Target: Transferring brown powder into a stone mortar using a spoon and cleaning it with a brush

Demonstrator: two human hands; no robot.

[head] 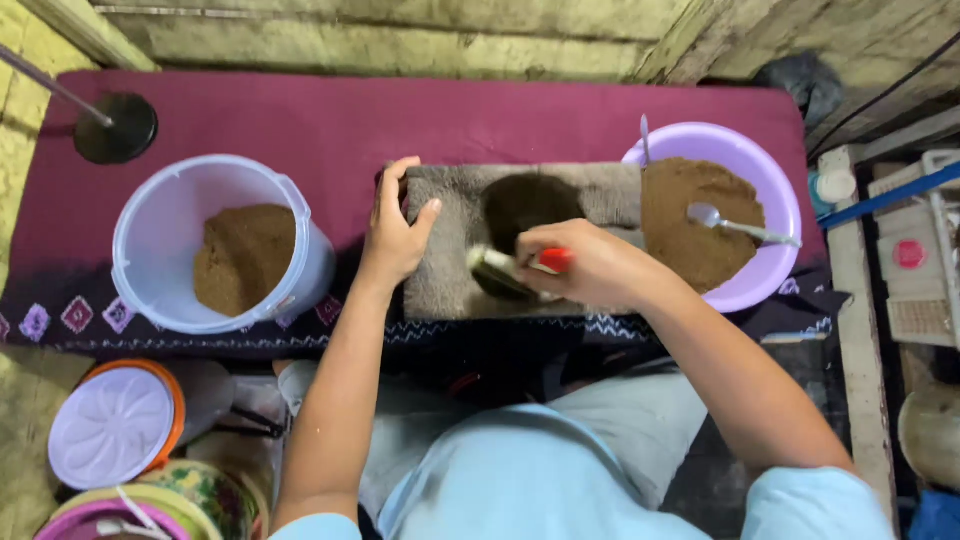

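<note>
My left hand (396, 228) presses down on the left edge of a grey fuzzy mat (448, 262) that lies on a maroon cloth (400, 120). A red-handled brush (515, 268) is gripped in my right hand (592, 264), its pale bristles resting on the mat. A dark round patch (530, 200) of brown powder sits on the mat just above the brush.
A white bucket (165, 215) with brown powder (245, 258) stands at the left. At the right, a lilac basin (775, 170) holds brown powder (690, 215) and a metal spoon (735, 225). Round lids (112, 425) and bowls lie lower left; crates (925, 260) stand at far right.
</note>
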